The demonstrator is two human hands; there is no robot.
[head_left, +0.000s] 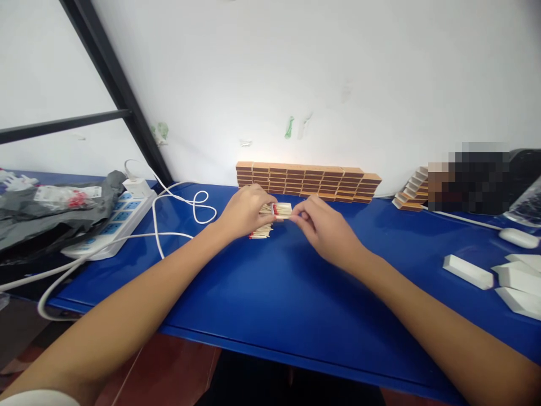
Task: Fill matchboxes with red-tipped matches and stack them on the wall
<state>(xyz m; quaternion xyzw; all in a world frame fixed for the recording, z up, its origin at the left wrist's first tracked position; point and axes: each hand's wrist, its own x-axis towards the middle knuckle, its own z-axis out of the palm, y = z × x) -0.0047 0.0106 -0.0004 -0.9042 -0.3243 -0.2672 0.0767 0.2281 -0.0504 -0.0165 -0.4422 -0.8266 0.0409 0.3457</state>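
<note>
Above the blue table I hold a small white matchbox tray (284, 210) that has red-tipped matches in it. My left hand (247, 210) is closed round its left end. At the tray's right end, my right hand (323, 226) pinches with thumb and fingers curled. A pile of loose matches (262, 232) with pale sticks and red heads lies on the table below and beside my left fingers. Part of the pile is hidden behind that hand.
Matchboxes stacked in rows (308, 179) line the wall behind my hands. A smaller leaning stack (412, 192) is at right, with white blocks (468, 272) nearer me. On the left are a power strip (143, 210), white cables (155, 225) and a dark plastic bag (29, 225).
</note>
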